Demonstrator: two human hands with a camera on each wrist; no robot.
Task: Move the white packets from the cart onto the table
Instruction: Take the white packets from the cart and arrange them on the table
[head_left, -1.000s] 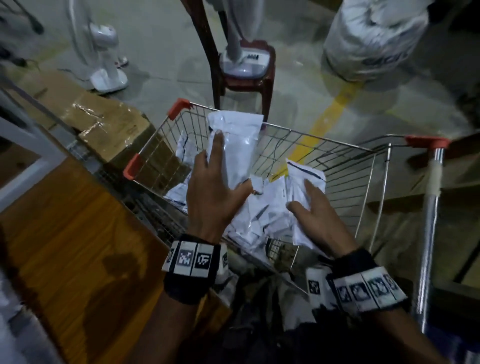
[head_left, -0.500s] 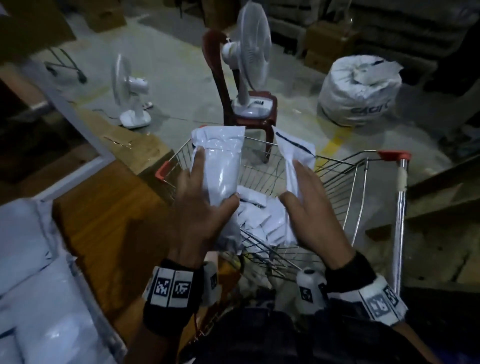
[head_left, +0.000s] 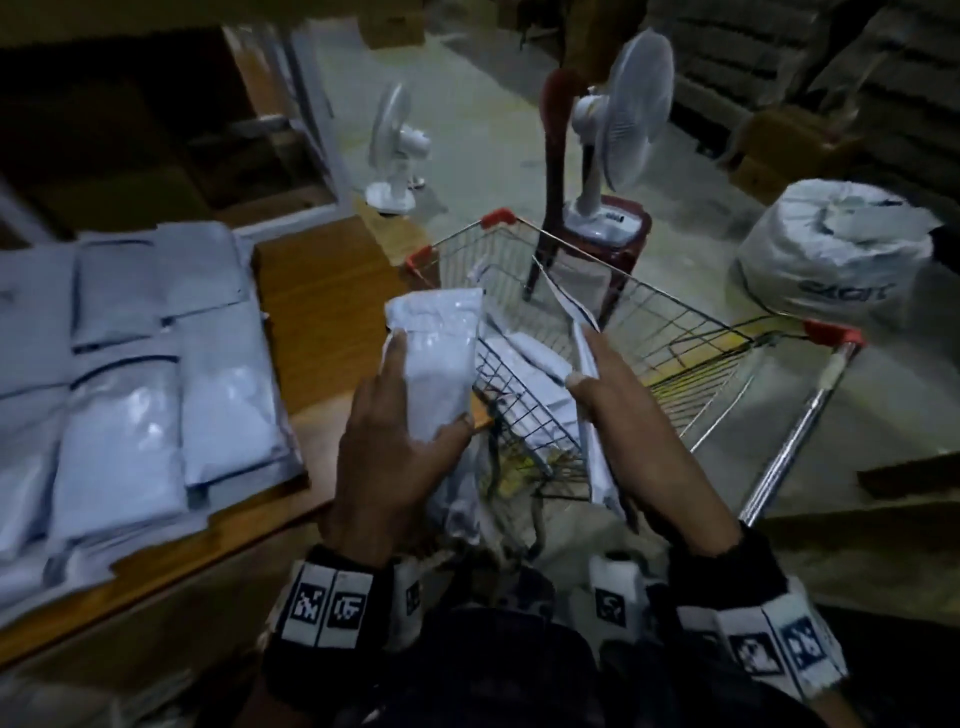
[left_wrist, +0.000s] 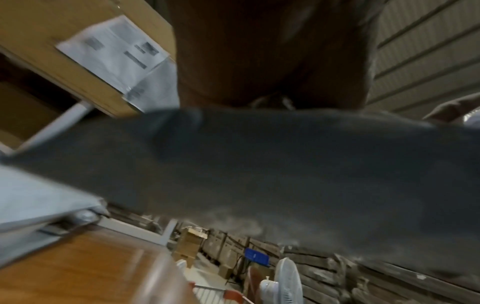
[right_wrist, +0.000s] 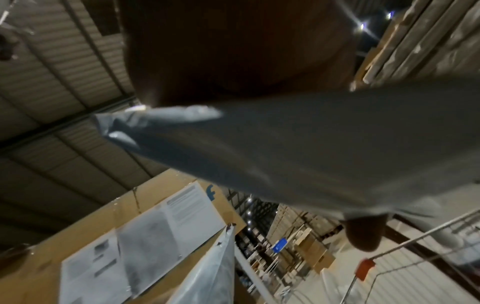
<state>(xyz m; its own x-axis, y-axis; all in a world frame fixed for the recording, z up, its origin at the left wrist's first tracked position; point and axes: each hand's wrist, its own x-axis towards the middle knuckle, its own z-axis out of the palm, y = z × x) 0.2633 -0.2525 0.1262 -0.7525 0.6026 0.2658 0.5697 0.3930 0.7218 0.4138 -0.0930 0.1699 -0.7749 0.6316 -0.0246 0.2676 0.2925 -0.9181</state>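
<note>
Very little here can be read. The large white sack (head_left: 831, 260) on the floor beyond the cart carries dark printed lettering low on its side, but it is too blurred to spell out. The cardboard boxes (right_wrist: 109, 236) seen from the right wrist bear pasted paper sheets (right_wrist: 145, 232) whose lines of print are only grey smears; beside them on the box stands a blue mark (right_wrist: 211, 192), perhaps a lower-case "f". Another box label (left_wrist: 111, 53) in the left wrist view is equally unreadable. The wristbands (head_left: 330, 605) show black-and-white square coded markers, not letters.
</note>
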